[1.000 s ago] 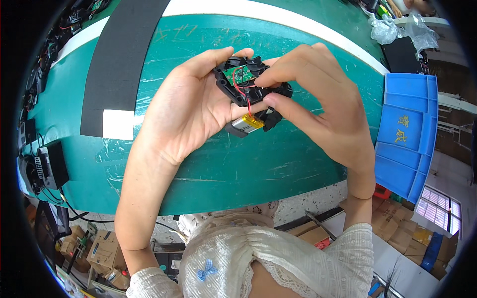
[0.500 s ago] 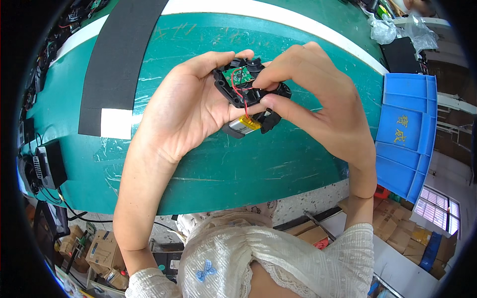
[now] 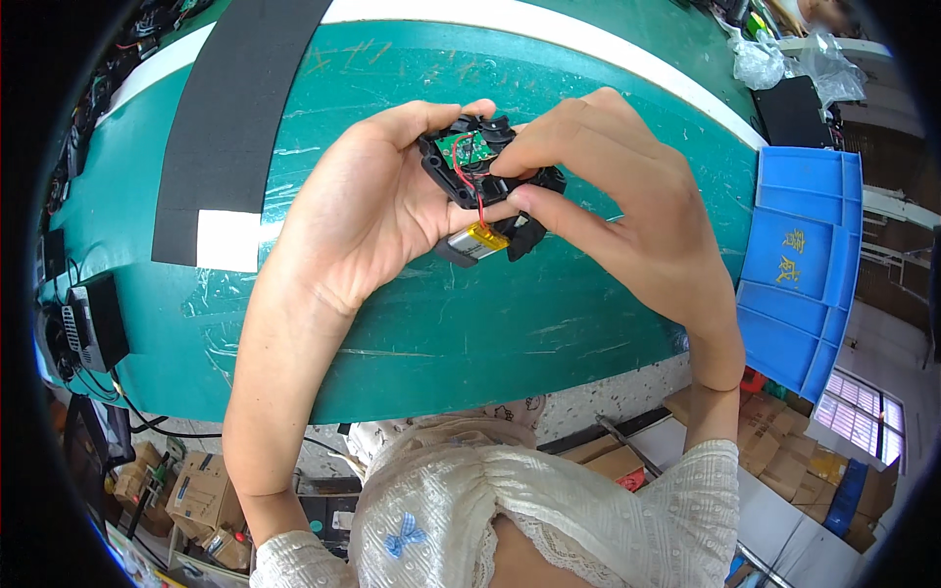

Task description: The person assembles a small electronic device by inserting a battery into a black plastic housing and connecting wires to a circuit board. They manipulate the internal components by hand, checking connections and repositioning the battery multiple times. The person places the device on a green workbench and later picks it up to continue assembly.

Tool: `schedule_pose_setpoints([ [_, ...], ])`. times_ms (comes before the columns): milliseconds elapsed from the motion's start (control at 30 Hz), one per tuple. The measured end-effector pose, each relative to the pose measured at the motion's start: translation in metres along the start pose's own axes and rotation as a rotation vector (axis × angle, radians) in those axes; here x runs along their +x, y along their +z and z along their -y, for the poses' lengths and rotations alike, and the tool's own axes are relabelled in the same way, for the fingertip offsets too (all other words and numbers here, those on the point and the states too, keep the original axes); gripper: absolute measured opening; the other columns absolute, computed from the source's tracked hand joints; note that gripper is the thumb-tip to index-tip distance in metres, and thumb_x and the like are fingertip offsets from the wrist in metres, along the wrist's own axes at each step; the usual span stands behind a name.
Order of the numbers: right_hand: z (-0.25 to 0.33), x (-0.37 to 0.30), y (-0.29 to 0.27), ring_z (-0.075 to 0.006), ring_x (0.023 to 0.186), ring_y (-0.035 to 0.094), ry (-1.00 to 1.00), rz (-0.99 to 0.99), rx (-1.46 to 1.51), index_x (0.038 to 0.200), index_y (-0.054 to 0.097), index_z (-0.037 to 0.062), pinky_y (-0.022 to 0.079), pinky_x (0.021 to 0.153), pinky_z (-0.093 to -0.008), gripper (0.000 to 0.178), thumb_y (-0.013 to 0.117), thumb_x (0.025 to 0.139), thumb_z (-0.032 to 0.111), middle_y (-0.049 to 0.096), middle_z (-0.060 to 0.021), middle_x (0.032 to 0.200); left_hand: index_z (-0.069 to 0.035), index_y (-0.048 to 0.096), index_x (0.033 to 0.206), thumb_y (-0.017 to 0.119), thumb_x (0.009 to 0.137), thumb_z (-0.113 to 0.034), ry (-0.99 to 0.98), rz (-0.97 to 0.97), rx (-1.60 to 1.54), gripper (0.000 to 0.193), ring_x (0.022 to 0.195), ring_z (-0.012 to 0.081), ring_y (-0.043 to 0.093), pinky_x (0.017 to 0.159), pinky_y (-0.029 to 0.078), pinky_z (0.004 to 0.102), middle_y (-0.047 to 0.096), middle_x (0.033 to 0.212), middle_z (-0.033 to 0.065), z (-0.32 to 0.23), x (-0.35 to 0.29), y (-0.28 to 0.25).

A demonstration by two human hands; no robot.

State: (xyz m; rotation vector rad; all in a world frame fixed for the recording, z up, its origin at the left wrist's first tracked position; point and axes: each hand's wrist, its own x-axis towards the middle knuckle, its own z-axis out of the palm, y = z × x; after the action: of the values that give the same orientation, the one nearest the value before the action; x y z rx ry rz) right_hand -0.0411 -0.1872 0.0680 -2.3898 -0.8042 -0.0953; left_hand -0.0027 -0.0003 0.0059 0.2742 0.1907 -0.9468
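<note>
My left hand (image 3: 377, 196) is wrapped around a black plastic housing (image 3: 448, 182), palm up, thumb along its far side. Inside the housing shows a green circuit board (image 3: 455, 149). Red wires (image 3: 479, 208) run from it down to a silver battery with yellow tape (image 3: 478, 241), which hangs at the near side in a second black part (image 3: 526, 237). My right hand (image 3: 627, 186) closes in from the right, its index finger and thumb on the housing's near right edge. Whatever lies right under those fingertips is too small to make out.
Under my hands is a green work table (image 3: 412, 363) with a scuffed surface. A black mat (image 3: 221, 147) with a white square (image 3: 227, 241) lies left. A blue plastic crate (image 3: 799, 255) stands at the right edge, a black box device (image 3: 98, 318) with cables at the left.
Both hands and the housing have shifted very slightly left. The battery hangs a little nearer to my left palm. The grip of both hands looks the same.
</note>
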Motion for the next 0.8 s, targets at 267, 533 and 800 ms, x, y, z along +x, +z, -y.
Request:
schedule_pose_setpoints([
  [267, 0.004, -0.002, 0.006, -0.0255, 0.085, 0.057, -0.025, -0.032, -0.045, 0.091, 0.064, 0.0026, 0.045, 0.073, -0.0338, 0.02, 0.07, 0.072, 0.0, 0.064, -0.0071, 0.09, 0.01, 0.042, 0.122, 0.033, 0.098, -0.015, 0.016, -0.005, 0.034, 0.035, 0.095, 0.0305, 0.063, 0.077, 0.059, 0.042, 0.055, 0.11, 0.0228, -0.002, -0.002, 0.0],
  [533, 0.002, -0.005, 0.01, -0.0257, 0.088, 0.057, -0.117, -0.091, -0.079, 0.091, 0.065, 0.0016, 0.045, 0.073, -0.0335, 0.021, 0.071, 0.071, 0.0, 0.063, -0.008, 0.091, 0.009, 0.042, 0.122, 0.034, 0.098, -0.014, 0.024, -0.028, 0.055, 0.035, 0.095, 0.0309, 0.063, 0.077, 0.059, 0.0441, 0.055, 0.111, 0.0228, -0.003, -0.002, 0.003],
  [800, 0.01, -0.009, 0.018, -0.0261, 0.088, 0.053, -0.091, -0.121, -0.125, 0.095, 0.064, 0.0012, 0.044, 0.076, -0.033, 0.029, 0.073, 0.067, 0.0, 0.06, -0.009, 0.098, 0.007, 0.044, 0.121, 0.033, 0.098, -0.015, -0.026, -0.017, -0.002, 0.034, 0.088, 0.0275, 0.064, 0.068, 0.061, 0.0392, 0.057, 0.104, 0.0208, -0.005, 0.0, -0.001],
])
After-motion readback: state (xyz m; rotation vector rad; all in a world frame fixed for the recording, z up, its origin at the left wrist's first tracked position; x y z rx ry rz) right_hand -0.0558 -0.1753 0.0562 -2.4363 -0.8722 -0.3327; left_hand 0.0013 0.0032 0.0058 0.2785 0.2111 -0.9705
